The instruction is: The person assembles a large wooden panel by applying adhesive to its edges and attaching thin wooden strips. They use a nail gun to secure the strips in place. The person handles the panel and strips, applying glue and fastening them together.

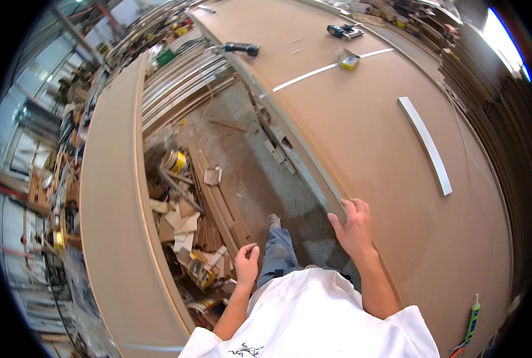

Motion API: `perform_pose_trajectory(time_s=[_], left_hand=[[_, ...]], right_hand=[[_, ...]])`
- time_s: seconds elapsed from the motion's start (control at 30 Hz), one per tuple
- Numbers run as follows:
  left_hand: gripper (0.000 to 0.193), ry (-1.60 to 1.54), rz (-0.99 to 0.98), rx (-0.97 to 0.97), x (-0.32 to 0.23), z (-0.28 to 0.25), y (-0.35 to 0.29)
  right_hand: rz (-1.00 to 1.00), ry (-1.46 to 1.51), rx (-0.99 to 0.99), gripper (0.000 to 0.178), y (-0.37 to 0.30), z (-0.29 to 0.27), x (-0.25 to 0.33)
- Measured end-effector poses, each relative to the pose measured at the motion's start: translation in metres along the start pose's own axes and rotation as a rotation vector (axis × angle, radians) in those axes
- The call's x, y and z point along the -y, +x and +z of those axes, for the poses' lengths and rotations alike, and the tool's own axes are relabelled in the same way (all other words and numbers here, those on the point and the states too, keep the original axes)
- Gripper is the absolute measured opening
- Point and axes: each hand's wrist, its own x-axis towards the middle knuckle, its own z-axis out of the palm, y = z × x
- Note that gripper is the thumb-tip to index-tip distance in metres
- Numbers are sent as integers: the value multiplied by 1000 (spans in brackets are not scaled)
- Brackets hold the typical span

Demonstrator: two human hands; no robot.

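My right hand (354, 230) rests at the near-left edge of the large brown panel (361, 137) on the right, thumb and fingers apart and nothing in its grip. My left hand (246, 264) hangs over the gap between the two panels, its fingers curled in loosely with no object showing in them. A white strip (427, 146) lies on the right panel, well beyond my right hand. Farther up, a thin white strip (314, 74) crosses the same panel, and a small yellow box (349, 61) touches it.
A cordless tool (345, 31) and a dark cylindrical tool (242, 48) lie at the far end. A green sealant tube (473, 319) is at the lower right. Another long panel (114, 197) stands left. Wood offcuts (185, 224) and a bucket (174, 161) litter the floor between.
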Motion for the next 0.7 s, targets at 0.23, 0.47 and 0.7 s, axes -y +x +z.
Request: perform_pose_trajectory(time_s=[0.23,0.47,0.7], left_hand=[[26,113,150,153,-108,-5,202],[24,219,439,321,-179,50,346],[30,683,1140,429,-261,105,462]], right_hand=[[208,-176,-53,51,75,51,14],[323,-193,-31,56,148,96,37],[348,-215,24,61,229,133,36]])
